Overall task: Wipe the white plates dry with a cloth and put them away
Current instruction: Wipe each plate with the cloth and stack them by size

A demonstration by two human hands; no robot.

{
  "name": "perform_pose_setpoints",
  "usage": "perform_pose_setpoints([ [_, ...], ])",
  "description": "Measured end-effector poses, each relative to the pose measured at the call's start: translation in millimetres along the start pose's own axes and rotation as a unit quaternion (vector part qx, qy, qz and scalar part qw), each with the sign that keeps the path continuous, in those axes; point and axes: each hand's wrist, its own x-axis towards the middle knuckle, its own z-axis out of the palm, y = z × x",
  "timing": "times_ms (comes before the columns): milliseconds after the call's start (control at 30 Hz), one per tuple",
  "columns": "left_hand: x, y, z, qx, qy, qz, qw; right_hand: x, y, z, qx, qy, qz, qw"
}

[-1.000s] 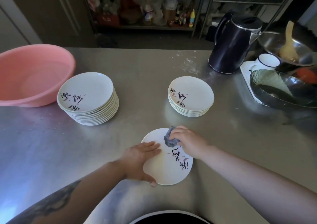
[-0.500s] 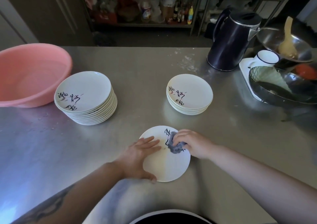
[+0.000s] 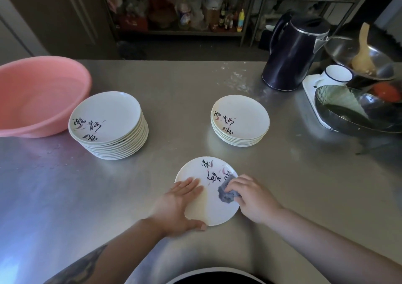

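Wiping step: left hand [image 3: 181,205] flat, steadying plate [image 3: 208,209]; right hand [image 3: 252,196] clutching cloth [image 3: 226,193]. Next: stack onto shorter pile [image 3: 240,120] beyond plate.

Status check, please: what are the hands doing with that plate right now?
Left hand flat on the plate, steadying it. Right hand pinching grey cloth, wiping the plate's right side. Two plate stacks beyond, nothing in the way.

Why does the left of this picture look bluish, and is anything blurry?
Head view: bluish glare washes the steel table at lower left; the back shelf sits dim and soft; the wide lens bends the table's edges; the left hand on the plate is slightly smeared, the right hand with the cloth sharper.
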Motion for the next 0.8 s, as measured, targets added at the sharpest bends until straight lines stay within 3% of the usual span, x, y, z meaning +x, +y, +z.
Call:
perform_pose_setpoints([
  [200, -5, 17, 20, -0.032, 0.037, -0.057, 0.997, -26, -42, 19, 0.024, 0.042, -0.016, 0.999],
  [367, -5, 14, 15, -0.018, 0.046, -0.055, 0.997, -21, -55, 27, 0.047, 0.025, -0.031, 0.998],
  [567, -8, 0, -2, -0.171, 0.004, -0.072, 0.983, -28, -41, 20, 0.015, -0.02, -0.051, 0.998],
  [800, -21, 11, 0, -0.201, 0.022, -0.075, 0.977, -21, -47, 23, -0.035, 0.043, -0.106, 0.993],
])
